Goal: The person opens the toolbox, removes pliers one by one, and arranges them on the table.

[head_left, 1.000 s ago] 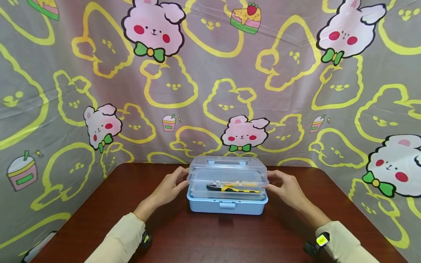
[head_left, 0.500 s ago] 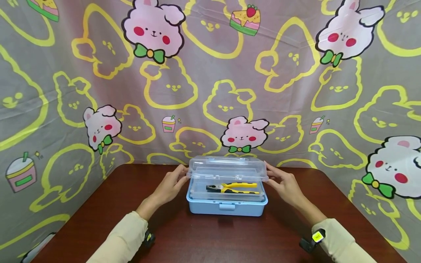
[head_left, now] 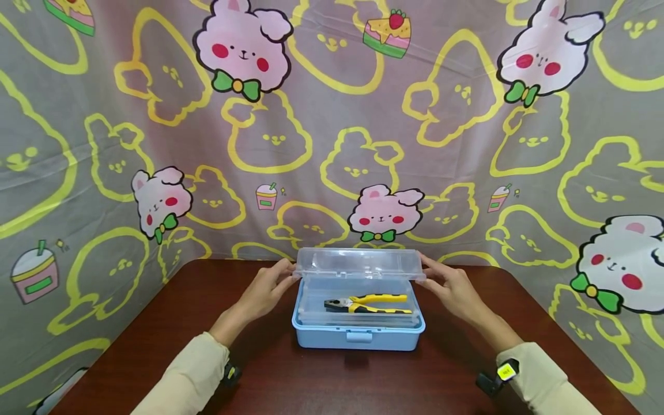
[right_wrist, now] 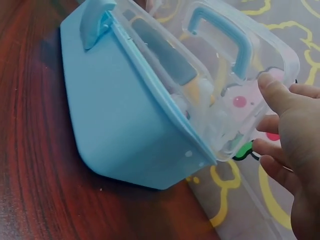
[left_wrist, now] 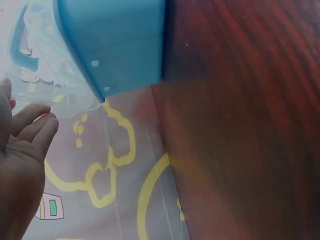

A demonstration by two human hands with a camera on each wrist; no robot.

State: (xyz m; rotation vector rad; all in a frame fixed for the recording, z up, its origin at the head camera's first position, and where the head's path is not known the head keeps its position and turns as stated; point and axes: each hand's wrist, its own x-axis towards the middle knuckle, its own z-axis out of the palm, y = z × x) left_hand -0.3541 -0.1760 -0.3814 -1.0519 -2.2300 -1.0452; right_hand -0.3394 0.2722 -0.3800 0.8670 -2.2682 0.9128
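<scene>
A light blue toolbox (head_left: pixel 321 339) stands on the table with its clear plastic lid (head_left: pixel 358 262) raised and tilted back. My left hand (head_left: pixel 261 291) holds the lid's left end between thumb and fingers. At the lid's right end my right hand (head_left: pixel 453 291) does the same; in the right wrist view its thumb lies against the lid near the blue carry handle (right_wrist: pixel 242 55). Pliers with yellow-and-black handles (head_left: pixel 381 298) lie in a clear inner tray (head_left: pixel 358 319). The left wrist view shows only part of the left hand (left_wrist: pixel 22 160) by the lid's edge.
The dark brown wooden table (head_left: pixel 311 386) ends behind the toolbox at a patterned curtain (head_left: pixel 332 115), which also hangs along both sides. A blue latch (head_left: pixel 359 336) sticks out from the toolbox's front.
Both hands have swung the lid up and back, uncovering the pliers and tray. The toolbox's base has shifted slightly toward the front.
</scene>
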